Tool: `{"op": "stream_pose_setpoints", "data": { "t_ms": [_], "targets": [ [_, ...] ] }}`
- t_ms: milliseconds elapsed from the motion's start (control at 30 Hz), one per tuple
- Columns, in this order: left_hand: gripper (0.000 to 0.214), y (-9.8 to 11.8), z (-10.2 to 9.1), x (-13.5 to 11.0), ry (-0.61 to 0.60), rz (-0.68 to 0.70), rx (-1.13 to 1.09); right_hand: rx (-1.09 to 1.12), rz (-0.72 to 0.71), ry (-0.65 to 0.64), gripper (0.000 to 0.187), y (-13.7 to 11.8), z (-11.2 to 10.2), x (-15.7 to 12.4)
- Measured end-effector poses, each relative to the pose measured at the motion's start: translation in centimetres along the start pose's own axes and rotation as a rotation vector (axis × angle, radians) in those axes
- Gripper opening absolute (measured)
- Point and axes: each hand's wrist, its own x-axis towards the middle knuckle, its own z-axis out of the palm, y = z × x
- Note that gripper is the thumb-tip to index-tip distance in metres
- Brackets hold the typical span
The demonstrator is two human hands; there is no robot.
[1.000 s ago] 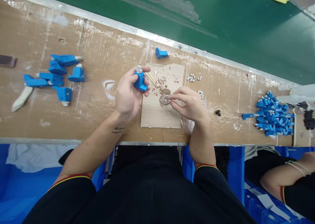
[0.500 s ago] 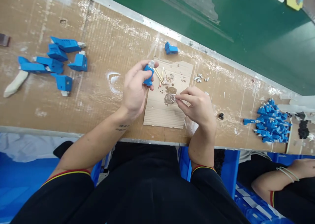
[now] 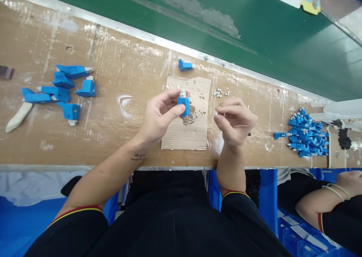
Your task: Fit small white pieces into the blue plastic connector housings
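Note:
My left hand (image 3: 160,115) pinches a small blue plastic connector (image 3: 184,104) with a white tip, holding it upright above a cardboard square (image 3: 183,134). To its right, my right hand (image 3: 236,120) is closed with thumb and forefinger pinched on a tiny white piece (image 3: 216,113), a short gap away from the connector. A small clear dish (image 3: 191,118) with dark glue stains sits on the cardboard just below the connector.
Several finished blue connectors (image 3: 65,91) lie at the left, beside a white strip (image 3: 17,117). One blue piece (image 3: 184,65) lies by the green belt (image 3: 254,31). Tiny white parts (image 3: 220,94) are scattered behind the cardboard. A blue pile (image 3: 305,134) sits right. Another person's arm (image 3: 322,204) shows at lower right.
My right hand lifted off the dish, pinched on a tiny white piece. My left hand brought the blue connector rightward, over the cardboard and closer to the right hand.

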Motion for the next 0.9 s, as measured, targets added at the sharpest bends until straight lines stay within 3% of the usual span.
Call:
{"op": "stream_pose_setpoints", "data": {
  "t_ms": [133, 267, 500, 900],
  "targets": [
    [0.04, -0.1, 0.7, -0.9, -0.141, -0.075, -0.03, 0.149, 0.047, 0.066, 0.013, 0.4, 1.4, -0.4],
    [0.043, -0.2, 0.7, -1.1, -0.211, -0.097, -0.049, 0.247, 0.125, 0.004, 0.013, 0.3, 1.7, -0.6],
    [0.047, -0.1, 0.7, -1.0, -0.228, -0.099, -0.043, 0.323, 0.095, -0.034, 0.009, -0.2, 2.1, -0.6],
    [0.047, -0.1, 0.6, -1.1, -0.214, -0.125, -0.028, 0.221, 0.005, -0.025, 0.014, -0.3, 2.4, -0.6]
  ]
}}
